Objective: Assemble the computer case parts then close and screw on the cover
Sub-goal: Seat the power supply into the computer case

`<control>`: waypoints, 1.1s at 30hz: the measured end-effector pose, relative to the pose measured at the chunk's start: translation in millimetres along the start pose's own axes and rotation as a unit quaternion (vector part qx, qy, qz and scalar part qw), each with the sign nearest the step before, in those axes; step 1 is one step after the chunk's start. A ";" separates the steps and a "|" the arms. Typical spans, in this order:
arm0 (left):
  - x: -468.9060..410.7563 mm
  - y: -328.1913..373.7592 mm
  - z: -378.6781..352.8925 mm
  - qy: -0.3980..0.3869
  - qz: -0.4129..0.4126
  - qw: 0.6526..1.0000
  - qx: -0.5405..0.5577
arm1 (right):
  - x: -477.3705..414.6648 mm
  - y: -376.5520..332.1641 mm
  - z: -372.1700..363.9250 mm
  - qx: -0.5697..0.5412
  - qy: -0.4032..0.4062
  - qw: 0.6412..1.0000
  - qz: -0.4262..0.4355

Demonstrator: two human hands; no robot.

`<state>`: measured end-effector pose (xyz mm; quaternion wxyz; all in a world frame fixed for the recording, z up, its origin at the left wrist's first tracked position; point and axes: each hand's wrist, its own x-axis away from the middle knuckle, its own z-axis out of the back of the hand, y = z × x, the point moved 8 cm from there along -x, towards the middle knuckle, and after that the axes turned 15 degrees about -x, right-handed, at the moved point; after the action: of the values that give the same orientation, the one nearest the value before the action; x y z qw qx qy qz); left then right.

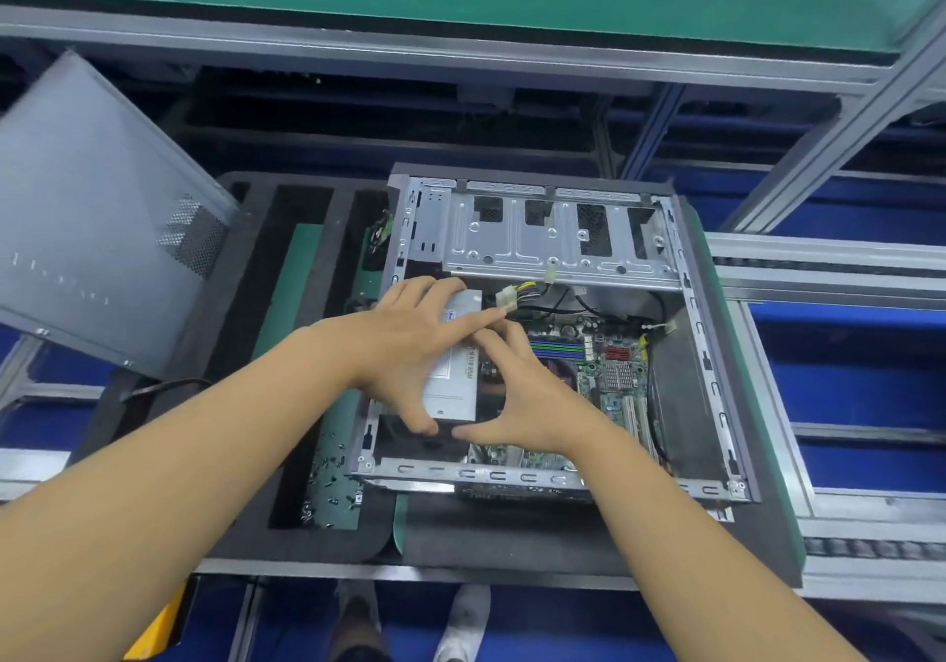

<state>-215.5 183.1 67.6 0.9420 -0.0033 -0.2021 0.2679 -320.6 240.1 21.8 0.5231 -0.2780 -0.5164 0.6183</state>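
Two bare forearms reach in from the bottom edge. Left hand [404, 349] and right hand [517, 395] both grasp a grey metal power-supply box [453, 380], fingers spread round its sides, inside the open silver steel computer case [537, 474]. Box sits at the case's left side, beside the green motherboard [609, 380]. Grey perforated side cover [92, 211] leans well apart, upper left. Best approach, probably: keep box level, slide it to the wall w/o pinching the yellow-black cable bundle [522, 295].

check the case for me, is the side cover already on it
No, the side cover leans off to the left, apart from the open computer case, while both hands grip the power supply inside.
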 end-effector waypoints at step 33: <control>23.3 -28.4 -17.9 0.121 0.045 0.982 0.137 | -14.6 -2.8 -27.9 -0.151 0.051 0.981 -0.108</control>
<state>-176.3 172.4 63.3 0.9380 0.0842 -0.0475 0.3329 -290.6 236.0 12.8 0.5645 -0.3277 -0.6033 0.4582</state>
